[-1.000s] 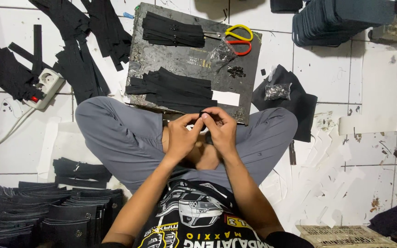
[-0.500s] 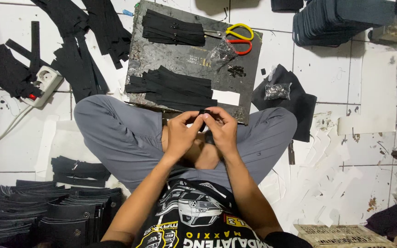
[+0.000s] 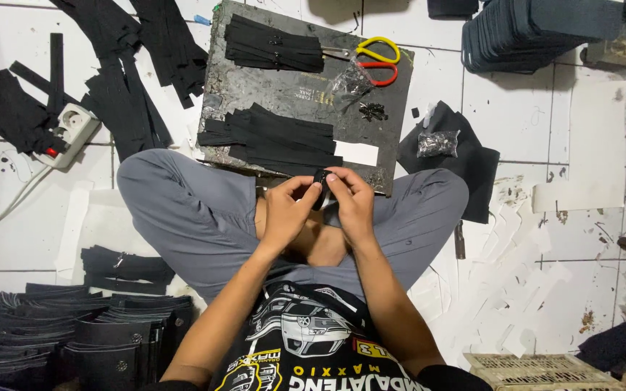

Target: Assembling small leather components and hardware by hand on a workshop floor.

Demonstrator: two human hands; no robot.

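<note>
I sit cross-legged on a tiled floor. My left hand (image 3: 289, 210) and my right hand (image 3: 351, 206) meet over my lap and pinch a small black strap piece (image 3: 321, 194) between their fingertips. Just beyond them lies a dark work board (image 3: 284, 90) with a pile of black strips (image 3: 273, 141) at its near edge and a second pile (image 3: 273, 43) at its far edge. A white label (image 3: 356, 153) lies beside the near pile. Much of the held piece is hidden by my fingers.
Yellow and red scissors (image 3: 377, 61) and a clear bag (image 3: 348, 81) lie on the board. A white power strip (image 3: 70, 132) sits left among black strips. Stacked dark pieces (image 3: 74, 337) stand at lower left, another stack (image 3: 530, 32) at upper right. A woven basket (image 3: 537, 369) is lower right.
Both hands have stayed together over my lap, with the fingers shifting slightly on the small black piece. Nothing else has moved.
</note>
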